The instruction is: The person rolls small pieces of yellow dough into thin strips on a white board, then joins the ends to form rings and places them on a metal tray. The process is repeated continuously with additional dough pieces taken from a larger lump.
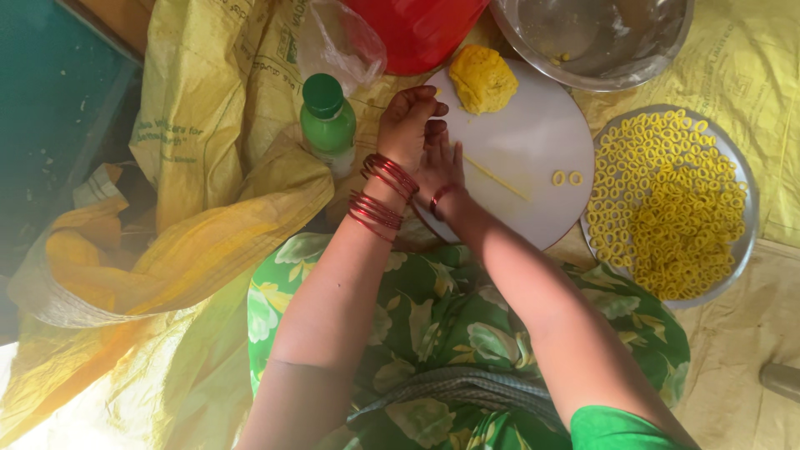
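From the head camera, the left hand [406, 125] sits at the upper middle of the frame with its fingers curled inward. The right hand [439, 162] lies just under it, fingers stretched flat toward the left hand. The two touch at the left edge of a round white board [533, 133]. Something small seems pinched between them, but it is hidden, so I cannot tell what either hand is closed on. A thin dough strip [497, 177] lies on the board just right of the hands. Two small dough rings [567, 177] sit further right. A yellow dough lump [482, 77] rests at the board's top edge.

The strip looks thin enough to snap if pulled hard or left to dry. The green-capped bottle [327, 117] stands just left of the left wrist, and a bump could tip it.

The board lies on yellow woven sacking [200, 167] spread across the floor. A metal plate [742, 179] heaped with yellow rings fills the right side. A steel bowl [583, 50] and a red tub [417, 29] sit along the top.
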